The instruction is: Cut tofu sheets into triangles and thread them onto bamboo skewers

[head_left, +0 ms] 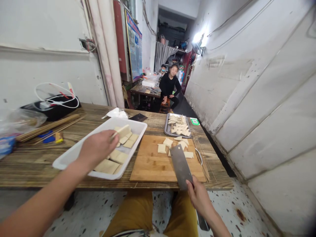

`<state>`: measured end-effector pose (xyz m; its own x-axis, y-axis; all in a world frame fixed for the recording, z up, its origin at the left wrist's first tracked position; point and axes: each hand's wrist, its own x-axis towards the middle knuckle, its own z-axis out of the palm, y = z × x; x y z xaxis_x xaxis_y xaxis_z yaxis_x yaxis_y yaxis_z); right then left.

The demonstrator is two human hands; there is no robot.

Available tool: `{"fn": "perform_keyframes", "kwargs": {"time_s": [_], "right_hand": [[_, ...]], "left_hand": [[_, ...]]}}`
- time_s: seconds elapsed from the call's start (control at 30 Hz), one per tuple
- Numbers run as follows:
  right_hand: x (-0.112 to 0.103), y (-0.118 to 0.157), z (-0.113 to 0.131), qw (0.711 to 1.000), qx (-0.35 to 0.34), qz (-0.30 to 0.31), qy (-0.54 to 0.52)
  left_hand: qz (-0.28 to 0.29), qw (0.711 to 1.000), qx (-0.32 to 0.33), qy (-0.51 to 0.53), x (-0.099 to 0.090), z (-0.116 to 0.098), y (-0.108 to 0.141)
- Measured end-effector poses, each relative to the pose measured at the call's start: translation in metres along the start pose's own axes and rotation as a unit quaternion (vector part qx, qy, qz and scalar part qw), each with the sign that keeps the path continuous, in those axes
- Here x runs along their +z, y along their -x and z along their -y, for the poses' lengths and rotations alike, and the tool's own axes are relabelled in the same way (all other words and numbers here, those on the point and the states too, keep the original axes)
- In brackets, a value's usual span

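1 left hand [96,149], 1 right hand [198,197], 1 cleaver [180,166], 1 cutting board [148,166], 1 white tray [125,122], 1 metal tray [165,129].

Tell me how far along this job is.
Done: pale pieces, apparently skewered, sit on the steel tray, and cut pieces lie on the wooden cutting board. In hand: the right hand grips a cleaver, and the left hand pinches a pale slab over the white tray. Left: uncut slabs in that white tray.

A lamp [197,37] glares high on the right wall [259,82], and wide-angle distortion bows the frame's edges.
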<state>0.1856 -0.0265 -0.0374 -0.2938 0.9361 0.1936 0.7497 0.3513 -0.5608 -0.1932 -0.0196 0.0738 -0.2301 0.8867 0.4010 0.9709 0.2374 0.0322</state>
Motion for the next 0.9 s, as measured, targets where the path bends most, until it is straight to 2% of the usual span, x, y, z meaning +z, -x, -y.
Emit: {"fn": "perform_keyframes", "kwargs": {"time_s": [0.1, 0.17, 0.23, 0.3, 0.43, 0.5, 0.6, 0.73, 0.9], "right_hand": [[-0.001, -0.003, 0.003, 1.0, 0.004, -0.003, -0.005], [-0.003, -0.004, 0.004, 1.0, 0.012, -0.013, -0.011], [-0.005, -0.003, 0.005, 0.999, 0.022, -0.017, -0.015], [-0.008, -0.002, 0.007, 0.999, 0.028, -0.013, -0.017], [-0.012, -0.004, 0.014, 1.0, 0.023, 0.004, 0.0], [-0.014, -0.009, 0.021, 0.999, 0.008, 0.016, 0.032], [-0.019, -0.02, 0.035, 0.992, -0.02, 0.066, 0.11], [-0.028, -0.039, 0.058, 0.967, -0.061, 0.152, 0.196], [-0.029, -0.056, 0.085, 0.933, -0.111, 0.226, 0.258]], "left_hand": [[-0.009, 0.996, 0.024, 0.08, 0.002, -0.057, 0.031], [0.035, 0.989, 0.046, 0.137, 0.015, -0.088, 0.043], [0.055, 0.987, 0.051, 0.141, 0.033, -0.107, 0.047], [0.044, 0.993, 0.053, 0.099, 0.052, -0.116, 0.046], [0.028, 0.993, 0.1, 0.049, 0.08, -0.117, 0.051], [0.025, 0.985, 0.149, 0.078, 0.088, -0.113, 0.061], [-0.017, 0.964, 0.209, 0.162, 0.096, -0.102, 0.083], [-0.078, 0.95, 0.197, 0.231, 0.106, -0.083, 0.103], [-0.086, 0.939, 0.193, 0.27, 0.111, -0.078, 0.108]]}}
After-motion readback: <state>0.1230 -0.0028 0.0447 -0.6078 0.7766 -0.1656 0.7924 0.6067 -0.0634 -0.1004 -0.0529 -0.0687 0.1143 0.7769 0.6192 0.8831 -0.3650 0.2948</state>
